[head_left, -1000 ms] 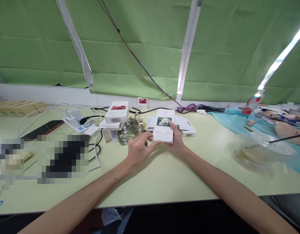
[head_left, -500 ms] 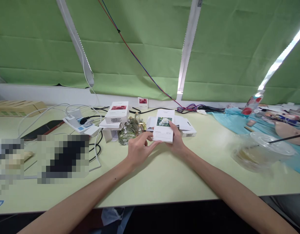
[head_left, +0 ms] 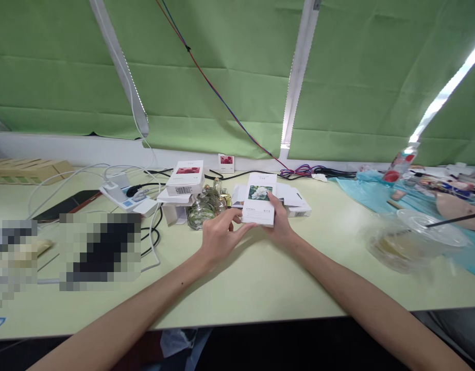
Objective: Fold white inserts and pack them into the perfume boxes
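Note:
Both my hands hold a small white box [head_left: 259, 205] printed with a white flower, just above the pale green table [head_left: 237, 278]. My right hand [head_left: 278, 221] grips the box along its right side. My left hand [head_left: 219, 235] pinches the lower left corner with its fingertips. Just left of the box lie clear glass perfume bottles [head_left: 203, 208]. A white box with a red picture [head_left: 185, 178] rests on other white cartons behind the bottles. More flat white cartons [head_left: 295, 202] lie behind my right hand.
White power strip [head_left: 123, 198] and tangled cables lie at the left, with a dark phone [head_left: 67, 204]. A clear plastic container with lid [head_left: 411, 239] sits at the right on a blue sheet [head_left: 361, 193]. Green blinds hang behind. A small red-picture box [head_left: 225, 162] stands by the wall.

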Motion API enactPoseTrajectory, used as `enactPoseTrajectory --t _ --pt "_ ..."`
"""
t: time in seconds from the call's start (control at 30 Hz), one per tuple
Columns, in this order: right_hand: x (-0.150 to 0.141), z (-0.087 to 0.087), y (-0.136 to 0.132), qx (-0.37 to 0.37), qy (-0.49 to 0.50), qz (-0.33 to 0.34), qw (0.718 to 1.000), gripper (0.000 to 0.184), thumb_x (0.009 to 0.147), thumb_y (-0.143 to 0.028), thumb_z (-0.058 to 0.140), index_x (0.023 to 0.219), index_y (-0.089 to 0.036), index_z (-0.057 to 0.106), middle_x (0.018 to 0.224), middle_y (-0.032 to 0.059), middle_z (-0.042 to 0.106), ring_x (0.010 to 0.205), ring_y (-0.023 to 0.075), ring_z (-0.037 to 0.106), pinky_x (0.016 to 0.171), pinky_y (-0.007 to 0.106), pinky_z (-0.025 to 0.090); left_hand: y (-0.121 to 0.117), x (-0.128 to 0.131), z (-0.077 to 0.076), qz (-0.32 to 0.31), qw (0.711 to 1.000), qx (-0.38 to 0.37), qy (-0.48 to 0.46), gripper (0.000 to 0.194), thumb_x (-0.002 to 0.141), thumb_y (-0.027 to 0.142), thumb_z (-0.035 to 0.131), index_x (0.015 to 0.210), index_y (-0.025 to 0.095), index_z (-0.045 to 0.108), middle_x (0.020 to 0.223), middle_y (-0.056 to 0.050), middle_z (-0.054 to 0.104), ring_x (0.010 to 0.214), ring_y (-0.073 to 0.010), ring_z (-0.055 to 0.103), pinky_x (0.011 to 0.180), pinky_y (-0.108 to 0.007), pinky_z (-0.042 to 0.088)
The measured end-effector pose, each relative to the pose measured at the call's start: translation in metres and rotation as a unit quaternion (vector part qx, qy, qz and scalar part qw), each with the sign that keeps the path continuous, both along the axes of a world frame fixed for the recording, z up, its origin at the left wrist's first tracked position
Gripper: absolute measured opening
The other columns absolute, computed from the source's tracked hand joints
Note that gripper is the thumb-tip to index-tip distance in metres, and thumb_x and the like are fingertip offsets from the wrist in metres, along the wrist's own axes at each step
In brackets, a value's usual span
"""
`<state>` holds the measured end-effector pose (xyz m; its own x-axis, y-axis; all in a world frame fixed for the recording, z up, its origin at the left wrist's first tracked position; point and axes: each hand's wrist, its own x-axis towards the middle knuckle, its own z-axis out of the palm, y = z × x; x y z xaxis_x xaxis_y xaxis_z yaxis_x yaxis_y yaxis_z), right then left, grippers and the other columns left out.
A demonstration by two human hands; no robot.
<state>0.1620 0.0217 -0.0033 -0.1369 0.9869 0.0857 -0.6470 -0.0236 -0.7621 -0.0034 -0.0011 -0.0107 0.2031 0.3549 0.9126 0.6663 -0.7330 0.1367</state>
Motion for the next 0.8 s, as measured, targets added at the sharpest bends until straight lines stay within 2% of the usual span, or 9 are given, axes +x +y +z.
enactPoseTrajectory --t 0.8 --pt "-0.0001 0.0018 -0.0026 -0.018 -0.007 -0.002 1.000 0.041 0.080 -0.051 0.070 0.105 -0.019 0.068 0.102 0.0079 0.079 0.106 0.0299 0.073 0.086 0.040 0.062 0.0001 0.0009 0.0008 0.001 1.000 0.007 0.000 0.030 0.084 0.045 0.074 0.081 0.017 0.063 0.060 0.005 0.064 0.045 -0.0063 0.054 0.047 -0.019 0.038"
